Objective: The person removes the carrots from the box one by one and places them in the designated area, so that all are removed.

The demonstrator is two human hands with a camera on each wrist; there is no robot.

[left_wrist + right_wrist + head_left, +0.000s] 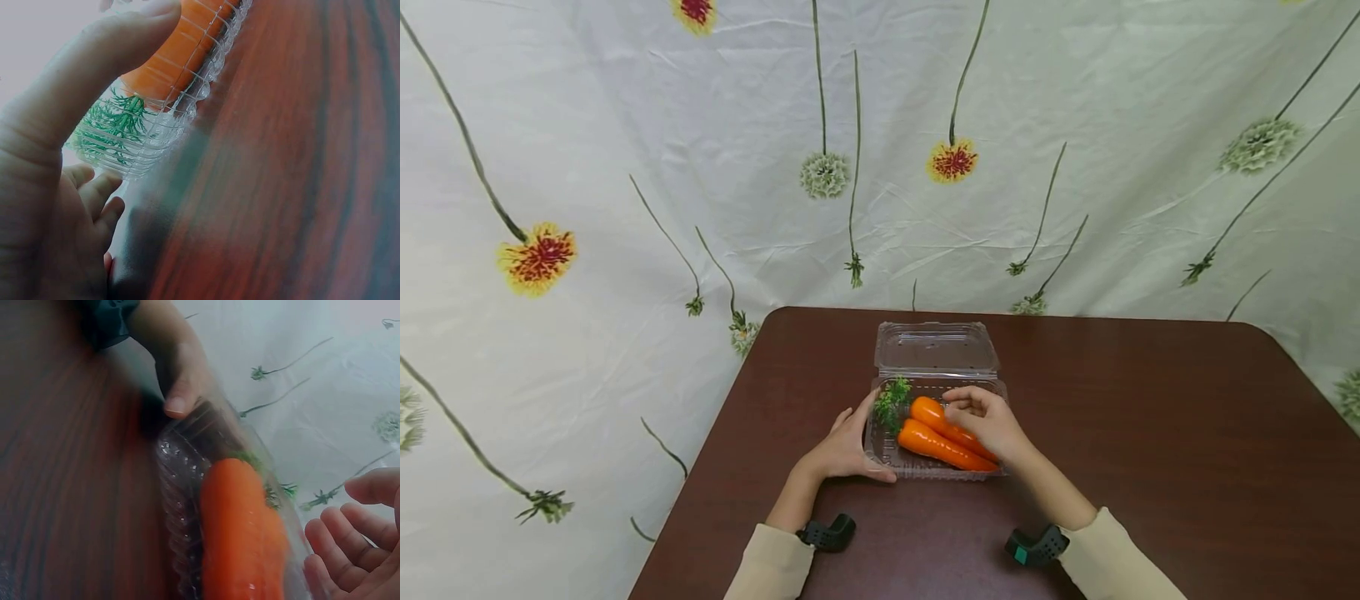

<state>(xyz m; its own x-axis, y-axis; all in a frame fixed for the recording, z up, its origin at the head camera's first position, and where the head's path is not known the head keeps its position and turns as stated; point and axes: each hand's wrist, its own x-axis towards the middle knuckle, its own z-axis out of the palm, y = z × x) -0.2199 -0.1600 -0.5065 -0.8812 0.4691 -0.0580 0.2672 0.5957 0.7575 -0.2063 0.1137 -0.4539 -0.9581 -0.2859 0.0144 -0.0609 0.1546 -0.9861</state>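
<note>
Since the box [919,472] may need steadying, left hand [844,448] grasps it near the counter's [1150,450] far edge, right hand [994,423] released.

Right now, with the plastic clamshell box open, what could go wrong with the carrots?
The carrots slant toward the near right corner of the clamshell box, so their tips might get caught if the lid closes. The leafy greens sit by the left edge, where the left hand holds the box, so they could get squashed. The right hand is close to the carrots, so it might bump them.
</note>
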